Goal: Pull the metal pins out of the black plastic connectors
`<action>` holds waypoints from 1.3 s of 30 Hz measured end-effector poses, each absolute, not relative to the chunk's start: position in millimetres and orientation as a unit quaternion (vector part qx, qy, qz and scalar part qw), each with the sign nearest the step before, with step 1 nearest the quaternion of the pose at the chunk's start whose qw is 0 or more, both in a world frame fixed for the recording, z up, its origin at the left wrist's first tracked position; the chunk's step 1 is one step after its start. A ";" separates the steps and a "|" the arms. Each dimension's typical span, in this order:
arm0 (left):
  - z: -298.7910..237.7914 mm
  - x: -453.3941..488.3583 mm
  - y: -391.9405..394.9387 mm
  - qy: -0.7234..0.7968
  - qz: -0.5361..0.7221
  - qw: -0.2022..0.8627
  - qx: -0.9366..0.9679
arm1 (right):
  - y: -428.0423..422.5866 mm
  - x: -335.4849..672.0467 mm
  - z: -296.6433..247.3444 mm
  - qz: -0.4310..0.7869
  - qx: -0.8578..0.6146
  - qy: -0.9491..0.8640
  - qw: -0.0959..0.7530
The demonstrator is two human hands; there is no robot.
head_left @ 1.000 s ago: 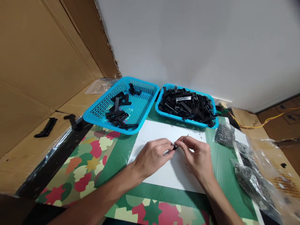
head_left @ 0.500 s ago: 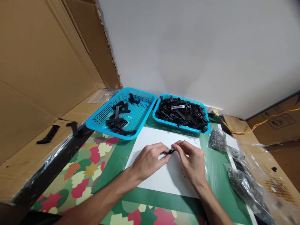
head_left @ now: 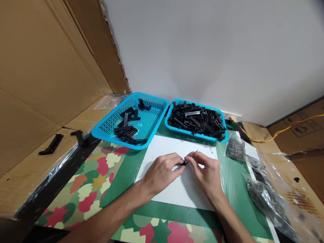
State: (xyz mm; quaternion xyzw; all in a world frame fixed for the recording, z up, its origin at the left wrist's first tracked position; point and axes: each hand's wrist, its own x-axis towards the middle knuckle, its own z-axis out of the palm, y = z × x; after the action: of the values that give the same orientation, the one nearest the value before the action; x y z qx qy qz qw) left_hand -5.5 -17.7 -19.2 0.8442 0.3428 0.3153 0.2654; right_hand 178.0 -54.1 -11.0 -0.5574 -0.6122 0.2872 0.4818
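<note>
Over a white paper sheet [head_left: 174, 192], my two hands meet with their fingertips close together. My left hand [head_left: 165, 170] is closed on a small black plastic part [head_left: 185, 162], mostly covered by the fingers. Pinched in my right hand [head_left: 206, 170] is a thin metal pin-like piece [head_left: 195, 153], its end sticking up past the fingers against the black part. Exactly how the two pieces join is hidden by my fingertips.
A blue basket [head_left: 162, 123] at the left holds several black parts; another blue basket [head_left: 186, 132] is heaped with them. Bags of small metal pieces [head_left: 235, 148] lie right. Two loose black parts [head_left: 52, 144] rest on cardboard at left. A yellow cable [head_left: 263, 140] runs right.
Both hands stay in nearly the same place over the paper. The thin metal piece is tilted slightly more upright. The whole view has shifted a little.
</note>
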 end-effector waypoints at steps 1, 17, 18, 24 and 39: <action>-19.3 -5.5 -18.1 0.345 0.315 0.266 0.843 | -54.5 178.1 -11.7 0.271 -0.556 -0.624 0.478; 2.4 -8.2 -7.1 0.408 0.413 0.229 0.781 | -58.6 184.5 -9.5 0.179 -0.590 -0.496 0.612; 6.9 -8.2 -3.3 0.424 0.427 0.232 0.764 | -58.8 186.4 -9.7 0.184 -0.592 -0.483 0.618; 30.5 0.9 30.3 0.442 0.538 0.388 0.604 | -60.4 186.8 -8.7 0.181 -0.575 -0.520 0.605; 66.2 17.9 116.1 0.526 0.477 0.147 0.689 | -62.9 187.7 -19.4 0.135 -0.556 -0.636 0.518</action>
State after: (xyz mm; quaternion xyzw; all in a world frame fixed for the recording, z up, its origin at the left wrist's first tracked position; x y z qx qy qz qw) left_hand 17.9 116.1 66.2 0.6888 0.5258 0.4771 0.1467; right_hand 187.7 -62.9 -19.4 -0.5559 -0.6356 0.1346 0.5185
